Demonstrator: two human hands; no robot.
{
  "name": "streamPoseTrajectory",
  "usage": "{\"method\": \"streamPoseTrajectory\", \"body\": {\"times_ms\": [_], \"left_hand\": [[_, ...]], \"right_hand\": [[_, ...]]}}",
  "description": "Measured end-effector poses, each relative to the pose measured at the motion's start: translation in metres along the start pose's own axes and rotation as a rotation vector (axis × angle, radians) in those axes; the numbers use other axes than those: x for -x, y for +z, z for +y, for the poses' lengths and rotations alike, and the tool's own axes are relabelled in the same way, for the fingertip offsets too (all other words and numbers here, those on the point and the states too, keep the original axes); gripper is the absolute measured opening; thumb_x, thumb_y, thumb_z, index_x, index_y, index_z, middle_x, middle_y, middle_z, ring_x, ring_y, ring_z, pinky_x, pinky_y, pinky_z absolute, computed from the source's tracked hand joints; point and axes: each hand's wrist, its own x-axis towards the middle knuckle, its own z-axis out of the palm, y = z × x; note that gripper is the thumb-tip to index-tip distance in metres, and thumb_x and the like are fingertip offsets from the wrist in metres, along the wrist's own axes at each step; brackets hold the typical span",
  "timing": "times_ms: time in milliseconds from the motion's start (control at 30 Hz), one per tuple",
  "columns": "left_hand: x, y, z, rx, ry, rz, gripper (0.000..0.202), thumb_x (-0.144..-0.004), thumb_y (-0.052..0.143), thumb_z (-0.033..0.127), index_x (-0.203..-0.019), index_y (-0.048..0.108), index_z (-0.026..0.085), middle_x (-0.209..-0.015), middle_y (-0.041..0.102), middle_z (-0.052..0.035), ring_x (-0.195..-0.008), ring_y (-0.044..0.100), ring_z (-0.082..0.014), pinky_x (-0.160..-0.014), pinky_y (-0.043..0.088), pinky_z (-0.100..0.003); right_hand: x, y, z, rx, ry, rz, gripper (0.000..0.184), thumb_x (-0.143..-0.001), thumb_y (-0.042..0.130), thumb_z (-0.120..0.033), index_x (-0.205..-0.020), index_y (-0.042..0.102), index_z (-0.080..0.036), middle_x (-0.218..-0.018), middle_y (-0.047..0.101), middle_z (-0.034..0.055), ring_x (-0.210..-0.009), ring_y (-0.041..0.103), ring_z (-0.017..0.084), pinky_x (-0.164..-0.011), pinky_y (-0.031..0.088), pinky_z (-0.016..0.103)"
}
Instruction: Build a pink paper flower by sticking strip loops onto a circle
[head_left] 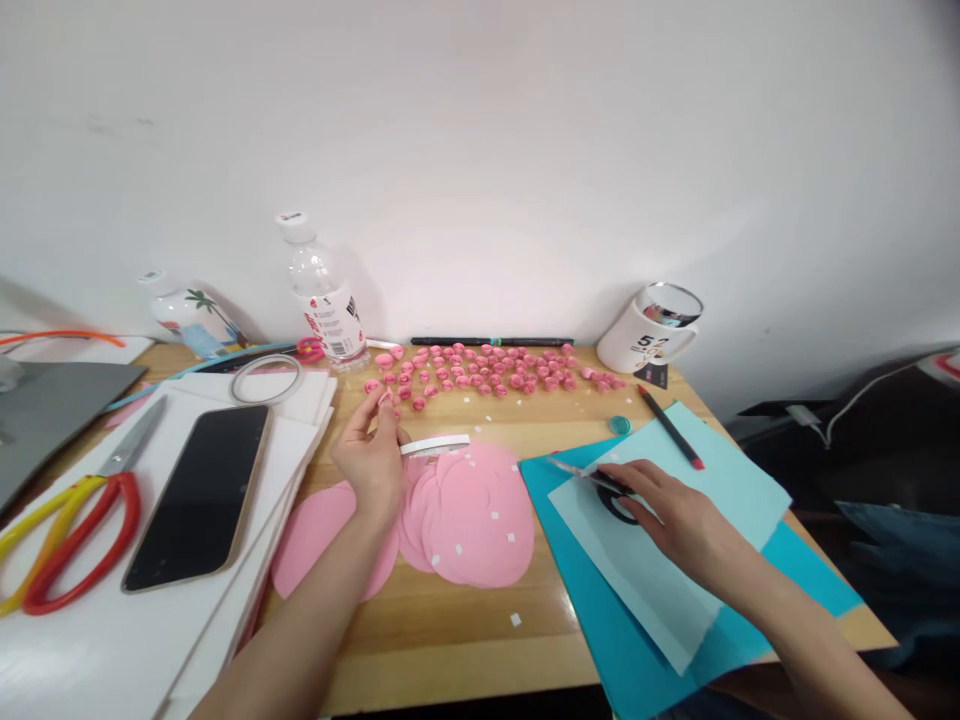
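My left hand [371, 450] is closed in a pinch, with a small pink paper roll [386, 399] at its fingertips. Just below it lie pink paper circles [480, 515], overlapping in a pile, and a narrow white band [435, 444], perhaps a tape roll seen edge-on. Several pink paper rolls [480, 370] are spread along the back of the table. My right hand [671, 515] has its fingers closed on the black handle of a pair of scissors [577, 470], whose blades point left. The scissors are over light blue paper [667, 610] on darker blue sheets [592, 600].
At left, a phone [199, 500], large red-and-yellow scissors [82, 520] and a tape ring [266, 379] rest on white paper [217, 640]. A bottle [330, 300] and a mug [649, 335] stand by the wall. A black pencil [671, 428] lies right; white scraps [515, 620] are scattered.
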Motion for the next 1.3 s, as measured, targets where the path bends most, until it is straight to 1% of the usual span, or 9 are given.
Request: {"method": "streamPoseTrajectory", "body": {"times_ms": [100, 167, 300, 400, 533, 733, 933, 1100, 1300], "left_hand": [[0.001, 0.000, 0.001, -0.020, 0.008, -0.008, 0.036, -0.068, 0.066, 0.026, -0.101, 0.067, 0.012, -0.043, 0.047, 0.0073, -0.033, 0.035, -0.0026, -0.033, 0.028, -0.015], [0.003, 0.000, 0.003, -0.023, 0.024, -0.005, 0.035, -0.068, 0.066, 0.026, -0.101, 0.067, 0.013, -0.044, 0.049, 0.0066, -0.033, 0.036, -0.0026, -0.032, 0.028, -0.015], [0.003, 0.001, 0.005, 0.014, 0.013, 0.030, 0.034, -0.068, 0.066, 0.027, -0.099, 0.067, 0.013, -0.061, 0.061, 0.0009, -0.033, 0.037, -0.0012, -0.032, 0.028, -0.015], [0.002, 0.001, 0.004, 0.038, 0.005, 0.024, 0.035, -0.068, 0.066, 0.028, -0.099, 0.067, 0.013, -0.064, 0.062, -0.0001, -0.034, 0.037, -0.0010, -0.032, 0.030, -0.016], [0.001, -0.001, 0.002, 0.045, 0.009, -0.003, 0.038, -0.069, 0.066, 0.029, -0.103, 0.066, 0.013, -0.062, 0.060, 0.0012, -0.034, 0.037, -0.0014, -0.033, 0.032, -0.016], [0.004, -0.002, 0.002, 0.050, 0.008, -0.010, 0.038, -0.069, 0.065, 0.027, -0.104, 0.065, 0.012, -0.047, 0.051, 0.0061, -0.034, 0.036, -0.0028, -0.033, 0.031, -0.015], [0.008, -0.002, 0.003, -0.003, 0.045, -0.037, 0.035, -0.071, 0.065, 0.029, -0.102, 0.067, 0.013, -0.042, 0.047, 0.0070, -0.034, 0.038, -0.0035, -0.033, 0.031, -0.015], [0.011, -0.002, 0.004, -0.031, 0.031, -0.044, 0.035, -0.070, 0.065, 0.030, -0.102, 0.067, 0.014, -0.052, 0.056, 0.0034, -0.034, 0.038, -0.0025, -0.033, 0.032, -0.014], [0.016, -0.002, 0.006, -0.071, 0.044, -0.056, 0.031, -0.070, 0.065, 0.028, -0.099, 0.068, 0.016, -0.065, 0.065, -0.0008, -0.036, 0.037, -0.0013, -0.033, 0.033, -0.014]], "right_hand": [[-0.002, -0.002, -0.013, -0.435, 0.128, 0.001, 0.037, -0.090, 0.038, -0.030, -0.127, 0.042, -0.027, -0.111, 0.061, 0.0102, -0.091, 0.062, 0.021, -0.073, 0.053, 0.034], [-0.007, 0.002, -0.027, -0.715, 0.171, -0.010, 0.041, -0.090, 0.040, -0.034, -0.131, 0.038, -0.027, -0.107, 0.063, 0.0108, -0.084, 0.062, 0.020, -0.068, 0.054, 0.034], [-0.021, 0.011, -0.062, -0.939, 0.129, -0.062, 0.052, -0.080, 0.057, -0.037, -0.128, 0.041, -0.024, -0.093, 0.062, 0.0076, -0.083, 0.061, 0.020, -0.070, 0.053, 0.034], [-0.033, 0.014, -0.086, -0.883, 0.049, -0.122, 0.064, -0.066, 0.071, -0.036, -0.123, 0.044, -0.023, -0.102, 0.058, 0.0076, -0.094, 0.058, 0.021, -0.080, 0.049, 0.035], [-0.047, 0.018, -0.110, -0.624, 0.148, -0.069, 0.053, -0.064, 0.071, -0.032, -0.112, 0.051, -0.022, -0.095, 0.056, 0.0054, -0.084, 0.055, 0.020, -0.077, 0.046, 0.036], [-0.059, 0.021, -0.131, -0.555, 0.092, -0.086, 0.042, -0.065, 0.070, -0.029, -0.105, 0.056, -0.023, -0.082, 0.055, 0.0021, -0.074, 0.054, 0.017, -0.068, 0.046, 0.029], [-0.063, 0.017, -0.135, -0.502, 0.088, -0.031, 0.026, -0.076, 0.060, -0.035, -0.099, 0.057, -0.023, -0.071, 0.054, -0.0004, -0.064, 0.051, 0.014, -0.058, 0.043, 0.025], [-0.063, 0.016, -0.132, -0.435, 0.111, 0.016, 0.020, -0.077, 0.059, -0.042, -0.086, 0.058, -0.023, -0.066, 0.055, -0.0013, -0.058, 0.050, 0.014, -0.051, 0.038, 0.023], [-0.060, 0.015, -0.125, -0.191, 0.132, 0.063, 0.012, -0.078, 0.058, -0.035, -0.077, 0.057, -0.023, -0.064, 0.056, -0.0014, -0.055, 0.052, 0.014, -0.049, 0.032, 0.022]]}}
